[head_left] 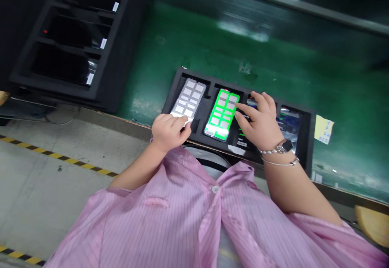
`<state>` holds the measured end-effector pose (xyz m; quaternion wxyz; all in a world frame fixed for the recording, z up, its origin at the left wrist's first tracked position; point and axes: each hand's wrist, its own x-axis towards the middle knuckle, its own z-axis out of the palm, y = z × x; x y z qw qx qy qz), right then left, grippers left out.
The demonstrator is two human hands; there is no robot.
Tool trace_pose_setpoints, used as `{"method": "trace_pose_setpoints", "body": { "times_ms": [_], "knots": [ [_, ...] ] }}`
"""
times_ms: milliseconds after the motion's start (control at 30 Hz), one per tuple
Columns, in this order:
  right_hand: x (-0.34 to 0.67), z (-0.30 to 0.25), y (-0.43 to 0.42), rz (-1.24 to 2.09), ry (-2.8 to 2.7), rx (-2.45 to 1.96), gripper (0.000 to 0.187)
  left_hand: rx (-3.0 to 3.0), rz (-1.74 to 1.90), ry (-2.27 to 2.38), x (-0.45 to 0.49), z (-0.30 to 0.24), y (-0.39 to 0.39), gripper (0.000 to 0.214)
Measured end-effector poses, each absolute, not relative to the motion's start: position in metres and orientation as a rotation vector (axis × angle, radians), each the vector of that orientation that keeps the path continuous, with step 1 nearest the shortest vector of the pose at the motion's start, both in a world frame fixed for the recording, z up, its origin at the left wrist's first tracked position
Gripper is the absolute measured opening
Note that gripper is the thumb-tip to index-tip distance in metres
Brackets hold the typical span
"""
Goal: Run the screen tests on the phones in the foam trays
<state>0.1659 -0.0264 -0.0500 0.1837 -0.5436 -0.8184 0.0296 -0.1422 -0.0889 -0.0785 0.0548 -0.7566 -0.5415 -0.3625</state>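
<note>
A black foam tray [308, 138] lies on the green belt with several phones in its slots. My left hand [168, 130] is curled, its fingertips pressing the near end of the leftmost phone [190, 98], whose screen shows a white grid. My right hand [259, 121] has its fingers spread; the forefinger touches the right edge of the second phone [221, 115], lit bright green. The hand covers most of a third phone. A fourth phone [290, 123] lies at the tray's right end with a dim screen. Bracelets and a watch sit on my right wrist.
A second black tray [109, 77] of dark phones with white labels rests at the upper left, over the belt's edge. A yellow sticky note [323, 129] lies right of the near tray. The green belt [212, 41] runs beyond it. Grey floor with yellow-black tape [60, 156] lies left.
</note>
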Motion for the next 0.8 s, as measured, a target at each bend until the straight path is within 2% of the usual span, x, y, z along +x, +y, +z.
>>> {"method": "trace_pose_setpoints", "body": {
  "times_ms": [533,700,800],
  "knots": [
    [0.122,-0.057,0.004,0.146,-2.406,-1.525,0.039,-2.251,-1.080,-1.560,-0.143,-0.077,-0.088,0.016],
    [0.150,-0.041,-0.013,0.048,-2.211,-1.457,0.053,-2.283,-1.117,-1.518,-0.142,-0.074,-0.089,0.015],
    [0.178,-0.040,-0.035,0.041,-2.111,-1.417,0.053,-2.291,-1.070,-1.539,-0.144,-0.071,-0.087,0.017]
  ]
}}
